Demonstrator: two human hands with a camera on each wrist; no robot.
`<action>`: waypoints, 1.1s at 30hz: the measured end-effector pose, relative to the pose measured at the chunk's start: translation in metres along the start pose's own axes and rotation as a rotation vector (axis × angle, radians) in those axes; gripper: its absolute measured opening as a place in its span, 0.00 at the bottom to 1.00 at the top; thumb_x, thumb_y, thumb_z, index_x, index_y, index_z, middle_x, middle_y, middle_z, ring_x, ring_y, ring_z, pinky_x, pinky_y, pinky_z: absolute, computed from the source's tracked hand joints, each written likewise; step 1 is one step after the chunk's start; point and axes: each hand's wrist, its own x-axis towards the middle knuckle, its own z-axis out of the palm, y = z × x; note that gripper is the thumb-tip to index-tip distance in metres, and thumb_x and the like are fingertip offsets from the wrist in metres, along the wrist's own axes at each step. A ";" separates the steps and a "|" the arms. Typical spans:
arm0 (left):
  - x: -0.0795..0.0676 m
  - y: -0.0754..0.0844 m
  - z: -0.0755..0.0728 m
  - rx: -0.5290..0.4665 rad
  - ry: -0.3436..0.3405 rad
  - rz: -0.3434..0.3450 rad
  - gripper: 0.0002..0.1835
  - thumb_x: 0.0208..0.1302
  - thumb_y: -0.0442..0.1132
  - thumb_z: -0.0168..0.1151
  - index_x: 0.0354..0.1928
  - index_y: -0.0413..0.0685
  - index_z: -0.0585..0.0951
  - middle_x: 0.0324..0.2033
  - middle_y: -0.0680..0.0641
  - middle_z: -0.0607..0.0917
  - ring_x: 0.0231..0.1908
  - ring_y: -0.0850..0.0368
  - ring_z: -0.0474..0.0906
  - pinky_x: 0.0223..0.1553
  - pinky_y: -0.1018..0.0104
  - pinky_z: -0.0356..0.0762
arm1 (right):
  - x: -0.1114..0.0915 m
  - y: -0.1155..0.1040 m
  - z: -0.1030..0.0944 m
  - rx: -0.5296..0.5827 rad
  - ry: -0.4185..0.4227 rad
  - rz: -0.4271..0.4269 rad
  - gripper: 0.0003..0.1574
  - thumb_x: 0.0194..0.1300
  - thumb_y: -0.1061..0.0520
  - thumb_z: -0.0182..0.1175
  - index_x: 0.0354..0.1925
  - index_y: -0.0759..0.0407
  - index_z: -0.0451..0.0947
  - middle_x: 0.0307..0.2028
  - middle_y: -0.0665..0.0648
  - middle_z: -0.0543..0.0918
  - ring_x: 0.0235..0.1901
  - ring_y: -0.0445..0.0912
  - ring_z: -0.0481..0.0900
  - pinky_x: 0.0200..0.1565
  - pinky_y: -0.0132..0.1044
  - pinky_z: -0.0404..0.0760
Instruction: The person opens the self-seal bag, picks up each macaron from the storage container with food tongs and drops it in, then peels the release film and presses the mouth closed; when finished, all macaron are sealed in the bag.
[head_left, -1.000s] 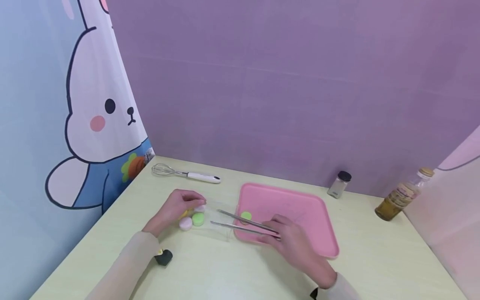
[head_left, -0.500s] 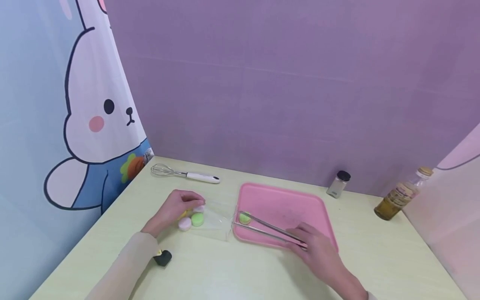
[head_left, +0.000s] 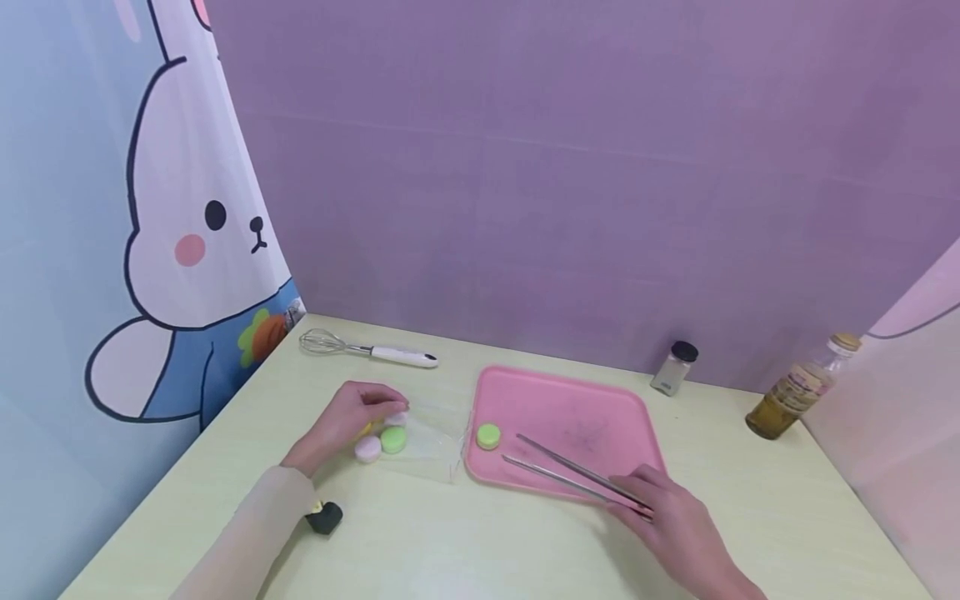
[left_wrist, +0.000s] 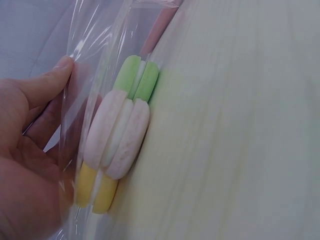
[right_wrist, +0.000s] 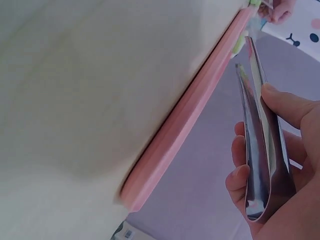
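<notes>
My left hand point(head_left: 352, 417) holds a clear plastic bag point(head_left: 435, 467) lying on the table, its open end towards the tray. Inside are a green macaron point(head_left: 393, 439), a pale pink macaron point(head_left: 367, 450) and a yellow macaron point(left_wrist: 97, 192), partly hidden in the head view; another pale one sits under my fingertips. In my right hand point(head_left: 678, 525) are metal tongs point(head_left: 585, 473), their tips apart with nothing between them, above the pink tray point(head_left: 540, 396). A single green macaron point(head_left: 488, 436) lies at the tray's left side, left of the tong tips.
A whisk point(head_left: 367, 348) lies at the back left. A small black-lidded jar point(head_left: 673, 369) and a corked bottle point(head_left: 798, 392) stand at the back right. Near my left sleeve is a small black object point(head_left: 325, 517). A purple backdrop point(head_left: 570, 183) rises behind the table.
My right hand has drawn the tongs from beside the bag's mouth to the right, past the green macaron, which stays on the tray. My left hand keeps its hold on the bag.
</notes>
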 end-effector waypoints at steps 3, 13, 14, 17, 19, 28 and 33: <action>0.001 -0.001 0.000 0.000 -0.002 0.002 0.11 0.67 0.45 0.70 0.45 0.48 0.89 0.42 0.51 0.89 0.49 0.54 0.83 0.58 0.52 0.74 | -0.003 0.003 0.000 0.003 -0.018 0.025 0.19 0.50 0.55 0.80 0.43 0.48 0.88 0.35 0.36 0.76 0.29 0.30 0.70 0.30 0.31 0.75; 0.001 -0.002 0.000 -0.015 -0.003 0.010 0.10 0.66 0.45 0.70 0.45 0.49 0.89 0.42 0.52 0.89 0.47 0.56 0.83 0.57 0.53 0.75 | 0.003 0.002 0.007 0.008 -0.083 0.063 0.17 0.51 0.55 0.79 0.42 0.46 0.89 0.35 0.35 0.78 0.31 0.30 0.73 0.33 0.34 0.79; 0.001 -0.002 0.000 -0.018 -0.002 0.012 0.10 0.66 0.45 0.70 0.44 0.49 0.89 0.42 0.52 0.89 0.47 0.56 0.83 0.57 0.53 0.75 | 0.004 0.002 0.008 0.006 -0.091 0.068 0.17 0.51 0.55 0.79 0.42 0.46 0.89 0.35 0.36 0.78 0.32 0.30 0.73 0.33 0.34 0.79; 0.000 -0.002 0.001 -0.021 -0.003 0.014 0.10 0.66 0.44 0.70 0.45 0.48 0.89 0.42 0.51 0.89 0.47 0.56 0.83 0.57 0.52 0.75 | 0.007 0.000 0.013 0.002 -0.106 0.071 0.17 0.51 0.55 0.80 0.42 0.48 0.89 0.35 0.37 0.78 0.32 0.30 0.73 0.33 0.34 0.79; 0.000 -0.002 0.001 -0.023 -0.003 0.012 0.10 0.66 0.44 0.70 0.45 0.48 0.89 0.42 0.51 0.89 0.47 0.55 0.83 0.58 0.51 0.74 | 0.010 0.000 0.016 0.004 -0.104 0.059 0.18 0.50 0.56 0.80 0.42 0.49 0.89 0.35 0.38 0.79 0.32 0.30 0.73 0.33 0.34 0.79; -0.001 0.000 0.002 -0.011 0.010 0.004 0.10 0.67 0.42 0.69 0.45 0.46 0.89 0.42 0.49 0.89 0.48 0.53 0.83 0.57 0.50 0.74 | 0.023 -0.004 0.028 0.063 -0.079 0.002 0.19 0.49 0.56 0.80 0.42 0.52 0.90 0.33 0.40 0.79 0.30 0.32 0.73 0.32 0.31 0.77; -0.014 0.027 0.000 -0.014 0.004 0.014 0.09 0.69 0.36 0.66 0.45 0.38 0.88 0.42 0.44 0.89 0.48 0.49 0.83 0.57 0.49 0.75 | 0.028 -0.007 0.030 0.059 -0.140 0.096 0.18 0.51 0.54 0.79 0.43 0.52 0.89 0.34 0.39 0.80 0.31 0.32 0.73 0.33 0.31 0.76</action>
